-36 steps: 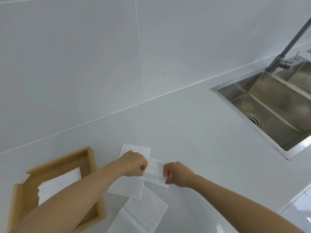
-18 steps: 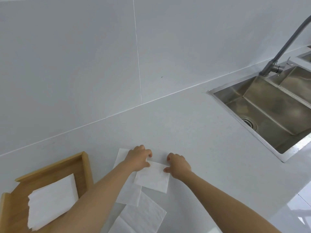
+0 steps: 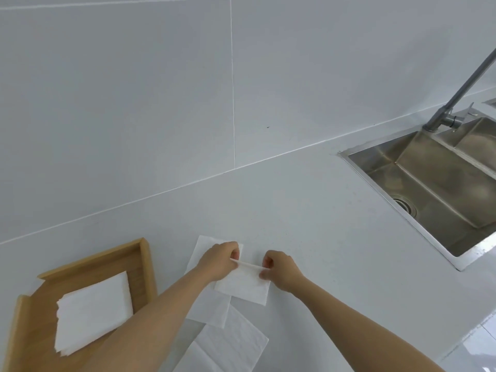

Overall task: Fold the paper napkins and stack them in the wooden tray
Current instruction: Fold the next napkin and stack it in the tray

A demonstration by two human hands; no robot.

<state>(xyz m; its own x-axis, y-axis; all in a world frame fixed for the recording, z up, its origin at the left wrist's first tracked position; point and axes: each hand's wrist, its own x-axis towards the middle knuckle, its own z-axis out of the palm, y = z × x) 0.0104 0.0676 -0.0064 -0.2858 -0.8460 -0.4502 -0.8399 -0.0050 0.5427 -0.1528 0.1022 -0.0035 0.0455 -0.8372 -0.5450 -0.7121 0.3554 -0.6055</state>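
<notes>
Left hand (image 3: pixel 218 261) and right hand (image 3: pixel 280 269) each pinch a far corner of the folded napkin (image 3: pixel 243 287). Align edges squarely, crease flat on the tabletop (image 3: pixel 308 216), then transfer to the wooden tray (image 3: pixel 143 264).

Half a second on from pressing a folded napkin (image 3: pixel 243 284) flat against the surface (image 3: pixel 308 226), both hands now lift its far edge clear. The left hand (image 3: pixel 221 260), earlier spread open on the paper's left corner, pinches that corner between fingertips. The right hand (image 3: pixel 280 269), earlier resting fingers-down on the right corner, grips its end the same way. Between them the raised edge shows as a thin taut strip, while the napkin's near edge lies on the unfolded sheets (image 3: pixel 209 307) beneath. A second ago, the same napkin was held narrower between closed fists.
</notes>
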